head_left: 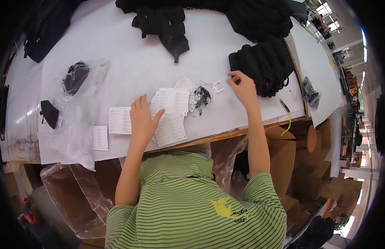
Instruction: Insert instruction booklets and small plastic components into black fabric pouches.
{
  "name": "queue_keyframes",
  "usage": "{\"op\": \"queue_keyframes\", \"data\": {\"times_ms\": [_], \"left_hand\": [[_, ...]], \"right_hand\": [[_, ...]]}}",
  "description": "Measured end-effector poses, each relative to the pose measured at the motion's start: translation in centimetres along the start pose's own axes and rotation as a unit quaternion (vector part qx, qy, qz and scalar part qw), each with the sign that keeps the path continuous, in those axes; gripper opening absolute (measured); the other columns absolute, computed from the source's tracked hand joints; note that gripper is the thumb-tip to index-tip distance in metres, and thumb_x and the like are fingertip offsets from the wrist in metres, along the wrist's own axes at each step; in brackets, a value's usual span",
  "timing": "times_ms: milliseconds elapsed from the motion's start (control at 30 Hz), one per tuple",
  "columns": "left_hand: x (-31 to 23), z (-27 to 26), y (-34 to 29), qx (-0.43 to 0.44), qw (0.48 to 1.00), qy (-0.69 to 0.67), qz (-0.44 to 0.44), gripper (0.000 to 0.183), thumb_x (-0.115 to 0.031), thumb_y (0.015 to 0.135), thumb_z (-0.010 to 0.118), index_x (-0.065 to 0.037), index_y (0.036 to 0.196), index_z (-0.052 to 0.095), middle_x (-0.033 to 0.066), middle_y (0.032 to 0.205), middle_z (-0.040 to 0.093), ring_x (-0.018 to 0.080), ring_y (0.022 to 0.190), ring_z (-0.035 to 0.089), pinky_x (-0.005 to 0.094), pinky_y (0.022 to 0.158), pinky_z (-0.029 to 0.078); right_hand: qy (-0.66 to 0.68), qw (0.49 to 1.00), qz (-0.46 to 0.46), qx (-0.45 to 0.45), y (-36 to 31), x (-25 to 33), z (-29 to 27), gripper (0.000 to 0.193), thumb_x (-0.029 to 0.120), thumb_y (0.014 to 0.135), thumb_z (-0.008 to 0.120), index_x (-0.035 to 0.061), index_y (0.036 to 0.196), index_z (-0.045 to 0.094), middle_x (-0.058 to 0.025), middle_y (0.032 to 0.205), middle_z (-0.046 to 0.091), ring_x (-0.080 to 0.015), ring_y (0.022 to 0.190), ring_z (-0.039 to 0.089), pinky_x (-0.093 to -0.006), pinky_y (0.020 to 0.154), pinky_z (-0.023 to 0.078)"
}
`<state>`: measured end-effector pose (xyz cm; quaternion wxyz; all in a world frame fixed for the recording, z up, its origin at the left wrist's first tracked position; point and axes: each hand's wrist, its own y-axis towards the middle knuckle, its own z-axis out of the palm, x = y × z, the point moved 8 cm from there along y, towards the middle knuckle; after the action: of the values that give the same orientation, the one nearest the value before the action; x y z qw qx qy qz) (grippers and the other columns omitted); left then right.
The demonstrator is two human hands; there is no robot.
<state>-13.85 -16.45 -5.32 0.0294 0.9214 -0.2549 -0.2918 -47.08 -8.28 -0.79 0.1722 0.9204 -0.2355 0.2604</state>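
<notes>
My left hand [143, 118] lies with fingers spread over white printed cards [120, 118], its thumb beside a larger pile of overlapping cards [174, 101]. To the right of that pile is a tangle of thin black strings [202, 99], with a small white tag [218, 86] at its edge. My right hand [243, 89] hovers just right of the tag, fingers bent and thumb apart from the forefinger; nothing shows between them. Close beyond it sits a row of folded black fabric items [261, 64].
More black fabric pieces [165, 27] lie at the far side. On the left are clear plastic bags [72, 128], a small black pouch-like piece [49, 114] and a single card [100, 137]. Snips [285, 105] with yellow cord lie near the right edge. Cardboard boxes [279, 155] stand below the table.
</notes>
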Motion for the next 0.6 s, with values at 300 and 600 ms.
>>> {"op": "queue_keyframes", "data": {"times_ms": [300,600], "left_hand": [[0.0,1.4,-0.5,-0.01,0.999,0.042,0.011,0.055,-0.022,0.078,0.07,0.006,0.122,0.051,0.0177,0.128,0.045,0.0321,0.12,0.039,0.0424,0.099,0.031],[1.9,-4.8,1.8,-0.117,0.993,-0.033,0.01,0.039,-0.02,0.082,0.064,-0.003,0.116,0.055,0.0148,0.126,0.046,0.0322,0.116,0.04,0.0426,0.097,0.033]], "right_hand": [[-0.022,0.995,0.086,-0.052,-1.1,-3.9,7.4,0.024,0.021,0.079,0.069,0.0024,0.089,0.059,-0.0151,0.077,0.065,-0.0321,0.074,0.064,-0.0407,0.067,0.048],[0.045,0.992,0.048,-0.105,-1.5,-5.5,7.1,0.014,0.013,0.08,0.065,0.002,0.088,0.062,-0.0088,0.072,0.061,-0.0198,0.064,0.058,-0.0337,0.06,0.045]]}}
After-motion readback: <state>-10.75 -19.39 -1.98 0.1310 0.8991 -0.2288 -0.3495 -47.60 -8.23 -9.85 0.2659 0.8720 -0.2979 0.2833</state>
